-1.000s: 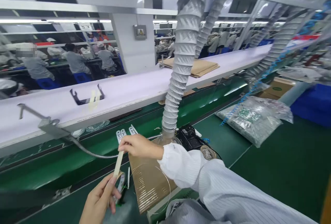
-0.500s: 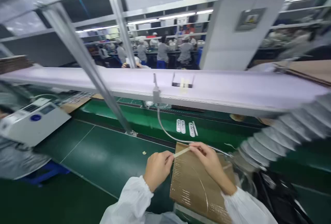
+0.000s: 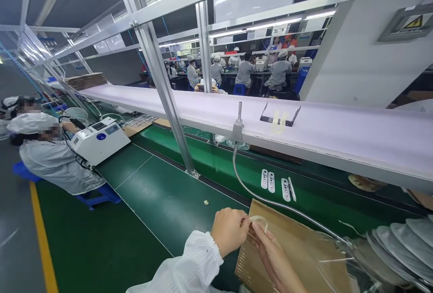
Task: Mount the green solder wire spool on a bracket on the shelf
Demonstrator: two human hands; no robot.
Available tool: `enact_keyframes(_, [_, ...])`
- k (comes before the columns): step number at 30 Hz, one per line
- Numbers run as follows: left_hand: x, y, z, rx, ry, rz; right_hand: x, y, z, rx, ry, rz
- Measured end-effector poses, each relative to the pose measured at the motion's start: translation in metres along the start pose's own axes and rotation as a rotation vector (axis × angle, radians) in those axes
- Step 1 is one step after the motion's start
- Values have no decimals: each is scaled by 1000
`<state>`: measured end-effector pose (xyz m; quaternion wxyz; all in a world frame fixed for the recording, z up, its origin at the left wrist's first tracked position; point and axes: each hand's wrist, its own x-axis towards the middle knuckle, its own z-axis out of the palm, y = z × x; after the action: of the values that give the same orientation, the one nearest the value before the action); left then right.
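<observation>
pale strip [image 3: 259, 217] spans the fingertips of both hands, above the far left corner of the brown cardboard [image 3: 294, 248]. left hand [image 3: 229, 232]: grip pinched on the strip's left end. right hand [image 3: 270, 252]: grip seems closed on the other end, though overlapping fingers obscure the exact contact. strip bows upward; long axis runs sideways, from the left fingertips rightward over the right ones. neither hand is nearer. green tabletop [image 3: 162, 189] extends to the left; white panels [image 3: 271, 182] lie beyond the hands.
</observation>
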<state>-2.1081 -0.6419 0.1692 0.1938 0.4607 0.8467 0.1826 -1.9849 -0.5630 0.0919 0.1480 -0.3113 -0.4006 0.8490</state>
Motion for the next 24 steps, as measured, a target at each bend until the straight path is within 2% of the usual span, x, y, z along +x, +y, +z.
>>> enact_keyframes(3, [0,-2,0,-37,-32,-27,3,-6,-9,-53,66,27])
enact_keyframes(7, [0,-3,0,-121,-80,-21,1,-15,-16,-122,105,-18])
enact_keyframes(16, [-7,-2,-1,-243,-110,-23,5,-24,-24,-344,128,-118])
enact_keyframes(19, [-10,-1,-3,-297,-130,-26,6,-28,-22,-365,171,-131])
enact_keyframes(24, [-11,-1,-8,-387,-157,-58,3,-50,-12,-376,268,-56])
